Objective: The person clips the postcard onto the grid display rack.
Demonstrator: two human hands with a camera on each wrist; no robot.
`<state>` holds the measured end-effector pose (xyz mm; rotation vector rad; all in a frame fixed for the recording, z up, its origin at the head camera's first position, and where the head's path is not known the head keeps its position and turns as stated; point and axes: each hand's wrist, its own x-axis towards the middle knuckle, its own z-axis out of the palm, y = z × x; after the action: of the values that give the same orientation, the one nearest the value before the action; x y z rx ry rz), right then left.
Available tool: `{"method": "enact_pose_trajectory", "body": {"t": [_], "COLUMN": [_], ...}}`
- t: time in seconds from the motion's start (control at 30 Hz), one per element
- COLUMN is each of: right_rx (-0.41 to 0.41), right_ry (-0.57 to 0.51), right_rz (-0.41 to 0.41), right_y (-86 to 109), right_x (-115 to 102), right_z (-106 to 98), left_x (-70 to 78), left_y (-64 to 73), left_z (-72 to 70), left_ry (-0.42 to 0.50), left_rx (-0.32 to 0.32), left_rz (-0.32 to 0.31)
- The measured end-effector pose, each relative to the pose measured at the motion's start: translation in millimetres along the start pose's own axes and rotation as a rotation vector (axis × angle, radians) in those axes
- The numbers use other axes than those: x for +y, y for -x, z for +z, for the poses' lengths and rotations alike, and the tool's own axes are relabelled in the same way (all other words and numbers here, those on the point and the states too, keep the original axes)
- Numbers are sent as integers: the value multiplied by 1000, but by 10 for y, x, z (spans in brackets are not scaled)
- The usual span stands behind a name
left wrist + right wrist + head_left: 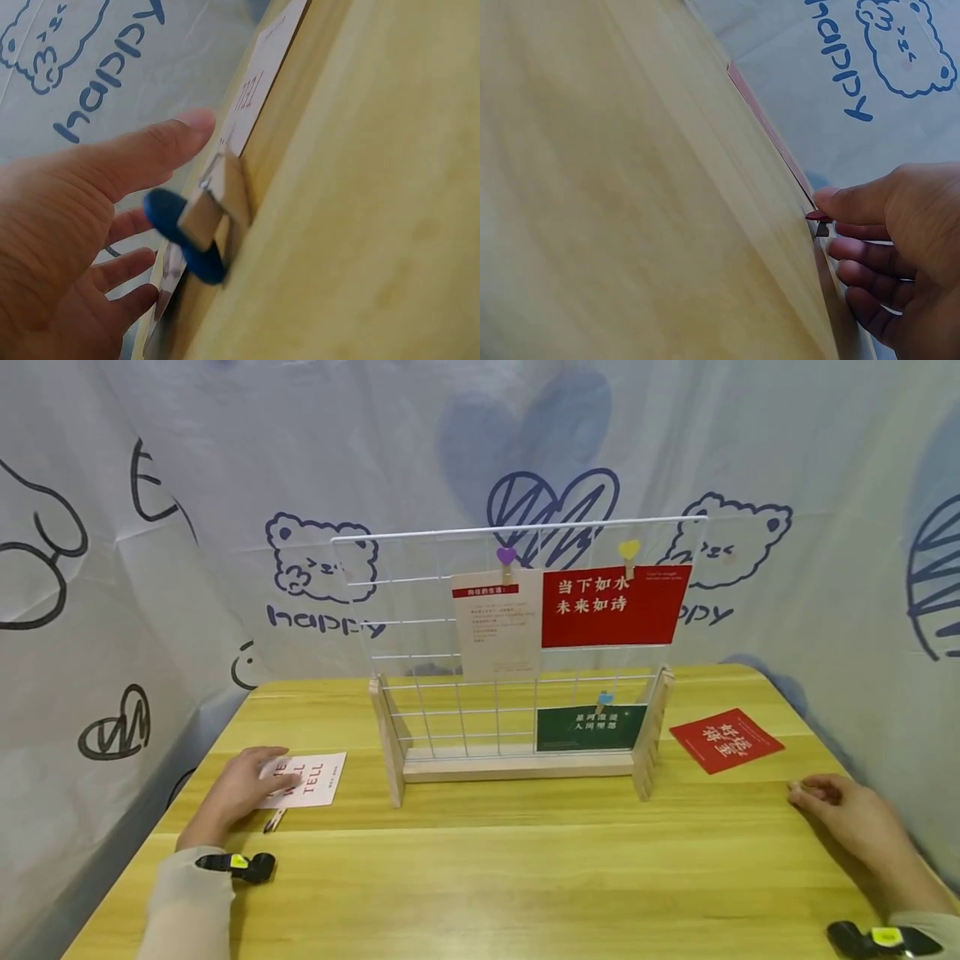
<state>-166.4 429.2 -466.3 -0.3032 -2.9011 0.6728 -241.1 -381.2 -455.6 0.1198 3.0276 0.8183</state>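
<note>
My left hand (242, 787) reaches over a white card (324, 781) with red lettering, at the left of the table; its thumb is extended across the print. Just in front of the card lies a wooden clothespin (214, 206) with a blue decoration, below my thumb in the left wrist view. On the right side, my right hand (851, 814) pinches a small red-topped clip (819, 216) between thumb and forefinger, low at the tabletop. The other fingers are loosely bent. Beyond this hand lies a red card (727, 741) with white characters.
A white wire grid (442, 727) on a wooden stand (517, 769) occupies the back middle. Heart clothespins hold a cream card (498, 635), a red card (611, 627) and a green card (573, 739) on it. A printed curtain (420, 443) hangs behind the yellow wooden table (480, 877).
</note>
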Motion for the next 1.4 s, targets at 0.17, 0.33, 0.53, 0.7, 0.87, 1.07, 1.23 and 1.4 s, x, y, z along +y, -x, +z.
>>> {"method": "enact_pose_trajectory", "body": {"t": [0.17, 0.33, 0.53, 0.7, 0.87, 1.07, 1.23, 1.4], "right_rx": [-15, -5, 3, 9, 9, 9, 18, 25], "right_ry": [11, 21, 22, 19, 28, 34, 40, 36], "right_rz": [-1, -6, -25, -19, -13, -27, -37, -29], "right_y": [1, -4, 9, 13, 23, 35, 50, 41], "right_x": [11, 3, -19, -24, -23, -14, -21, -44], "right_z": [17, 38, 29, 20, 17, 22, 24, 23], "left_x": [-62, -89, -75, -69, -54, -27, 37, 114], "left_y": [1, 13, 12, -2, -9, -23, -39, -30], "left_z": [3, 7, 11, 15, 15, 17, 5, -27], "left_ry": [16, -2, -12, -48, -66, -26, 17, 44], "left_rx": [-25, -23, -15, 2, 17, 46, 91, 123], "left_rz": [-43, -60, -72, -47, -35, -46, -75, -70]}}
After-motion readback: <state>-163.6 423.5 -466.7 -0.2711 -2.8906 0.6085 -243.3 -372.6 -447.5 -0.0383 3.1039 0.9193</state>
